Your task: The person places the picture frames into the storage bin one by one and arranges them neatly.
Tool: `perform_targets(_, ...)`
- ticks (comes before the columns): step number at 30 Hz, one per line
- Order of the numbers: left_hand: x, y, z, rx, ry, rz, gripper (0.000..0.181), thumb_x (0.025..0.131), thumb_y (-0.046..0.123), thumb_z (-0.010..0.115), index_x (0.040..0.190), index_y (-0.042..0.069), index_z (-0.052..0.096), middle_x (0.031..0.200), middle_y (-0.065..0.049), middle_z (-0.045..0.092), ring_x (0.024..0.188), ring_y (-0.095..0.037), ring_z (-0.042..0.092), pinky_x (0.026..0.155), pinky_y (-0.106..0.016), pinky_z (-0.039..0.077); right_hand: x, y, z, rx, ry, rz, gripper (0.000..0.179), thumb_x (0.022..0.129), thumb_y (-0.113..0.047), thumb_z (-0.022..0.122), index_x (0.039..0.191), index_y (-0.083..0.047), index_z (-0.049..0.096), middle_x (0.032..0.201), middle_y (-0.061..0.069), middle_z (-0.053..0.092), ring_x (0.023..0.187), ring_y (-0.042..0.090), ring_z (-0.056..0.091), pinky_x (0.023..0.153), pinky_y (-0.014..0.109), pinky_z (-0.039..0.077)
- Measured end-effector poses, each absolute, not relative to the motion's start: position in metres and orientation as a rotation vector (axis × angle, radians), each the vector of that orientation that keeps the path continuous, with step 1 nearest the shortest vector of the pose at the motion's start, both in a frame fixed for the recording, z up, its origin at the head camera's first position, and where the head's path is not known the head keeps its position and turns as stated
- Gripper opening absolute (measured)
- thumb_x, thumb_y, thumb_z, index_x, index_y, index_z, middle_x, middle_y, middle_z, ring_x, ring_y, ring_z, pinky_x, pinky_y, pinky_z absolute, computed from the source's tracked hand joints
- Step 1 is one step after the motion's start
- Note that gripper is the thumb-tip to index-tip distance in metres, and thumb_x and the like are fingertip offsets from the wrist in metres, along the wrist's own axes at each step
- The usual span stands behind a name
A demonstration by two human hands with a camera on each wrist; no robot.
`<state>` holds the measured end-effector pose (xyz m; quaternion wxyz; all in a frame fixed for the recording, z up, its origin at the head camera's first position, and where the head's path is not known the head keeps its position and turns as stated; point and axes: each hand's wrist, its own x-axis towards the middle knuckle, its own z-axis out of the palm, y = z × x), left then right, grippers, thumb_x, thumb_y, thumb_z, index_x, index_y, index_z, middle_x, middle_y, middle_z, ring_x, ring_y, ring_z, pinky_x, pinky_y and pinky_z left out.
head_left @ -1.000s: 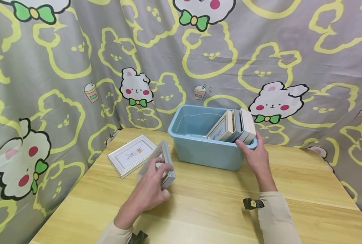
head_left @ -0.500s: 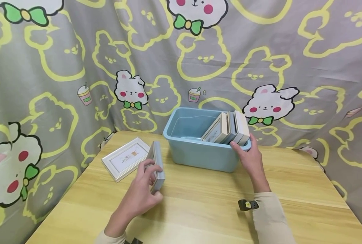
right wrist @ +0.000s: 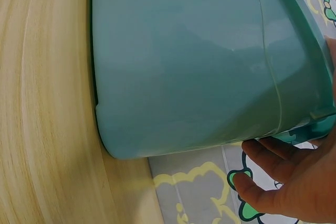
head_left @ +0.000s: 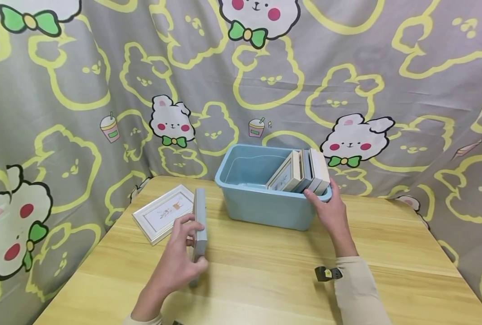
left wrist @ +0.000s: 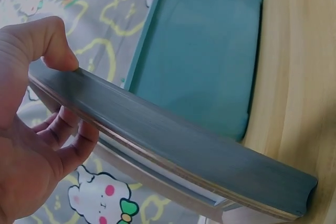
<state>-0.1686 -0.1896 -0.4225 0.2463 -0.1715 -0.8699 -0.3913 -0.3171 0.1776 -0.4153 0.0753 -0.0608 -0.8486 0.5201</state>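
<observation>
My left hand (head_left: 172,262) grips a blue-grey picture frame (head_left: 201,221) that stands on its edge at table height, left of the bin. In the left wrist view, the thumb lies on the outer edge of this picture frame (left wrist: 173,135) and the fingers curl under its other side. At the right end of a light-blue plastic bin (head_left: 265,210), my right hand (head_left: 333,216) holds the rim, thumb at the front and fingers round the end. Several picture frames (head_left: 295,176), cream, blue-grey and white, lean together inside the bin's right half.
A white picture frame (head_left: 145,225) with a floral print lies flat on the wooden table (head_left: 265,271), partly behind the held one. A grey curtain (head_left: 212,90) with rabbit prints hangs close behind the bin and along the left side.
My left hand has drawn the blue-grey picture frame a little left and turned it more edge-on. The right hand keeps its hold on the bin, while the whole head view shifts slightly.
</observation>
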Motion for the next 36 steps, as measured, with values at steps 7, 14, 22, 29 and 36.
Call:
perform_targets(7, -0.167, -0.194, -0.422, -0.433, -2.373, -1.111, 0.071, 0.053, -0.009, 0.067, 0.118, 0.013, 0.047, 0.138, -0.01, 0.037, 0.099, -0.014, 0.051, 0.076, -0.026, 0.053, -0.317, 0.177, -0.415, -0.195, -2.545, 1.563, 0.102, 0.078, -0.073, 0.06, 0.155, -0.039, 0.003, 0.159, 0.012, 0.027, 0.143, 0.037, 0.031, 0.112, 0.06, 0.029)
perform_targets(14, -0.163, -0.199, -0.424, -0.385, -2.36, -1.106, 0.068, 0.061, -0.005, 0.073, 0.118, 0.01, 0.041, 0.141, -0.013, 0.034, 0.101, -0.01, 0.045, 0.076, -0.027, 0.049, -0.317, 0.177, -0.418, -0.189, -2.544, 1.573, 0.101, 0.078, -0.072, 0.06, 0.155, -0.04, 0.003, 0.159, 0.012, 0.027, 0.143, 0.037, 0.03, 0.112, 0.061, 0.028)
perform_targets(22, -0.159, -0.199, -0.42, -0.29, -2.34, -1.141, 0.064, 0.066, 0.001, 0.079, 0.116, 0.009, 0.04, 0.142, -0.013, 0.033, 0.105, -0.017, 0.047, 0.074, -0.025, 0.045, -0.316, 0.178, -0.417, -0.189, -2.547, 1.564, 0.101, 0.078, -0.073, 0.059, 0.154, -0.04, 0.002, 0.16, 0.012, 0.025, 0.143, 0.038, 0.03, 0.111, 0.062, 0.028)
perform_targets(29, -0.158, -0.202, -0.411, -0.158, -2.349, -1.129, 0.053, 0.07, 0.007, 0.078, 0.111, 0.01, 0.045, 0.145, -0.012, 0.033, 0.115, -0.027, 0.049, 0.078, -0.029, 0.046, -0.317, 0.178, -0.417, -0.189, -2.549, 1.559, 0.101, 0.077, -0.074, 0.059, 0.155, -0.04, 0.002, 0.16, 0.012, 0.025, 0.143, 0.038, 0.03, 0.111, 0.062, 0.028)
perform_targets(36, -0.16, -0.207, -0.392, -0.037, -2.456, -1.073, 0.042, 0.078, 0.011, 0.072, 0.113, 0.011, 0.049, 0.147, -0.014, 0.033, 0.114, -0.03, 0.051, 0.085, -0.05, 0.049, -0.318, 0.177, -0.417, -0.177, -2.531, 1.573, 0.101, 0.078, -0.072, 0.06, 0.154, -0.04, 0.003, 0.16, 0.01, 0.026, 0.144, 0.037, 0.03, 0.112, 0.061, 0.028)
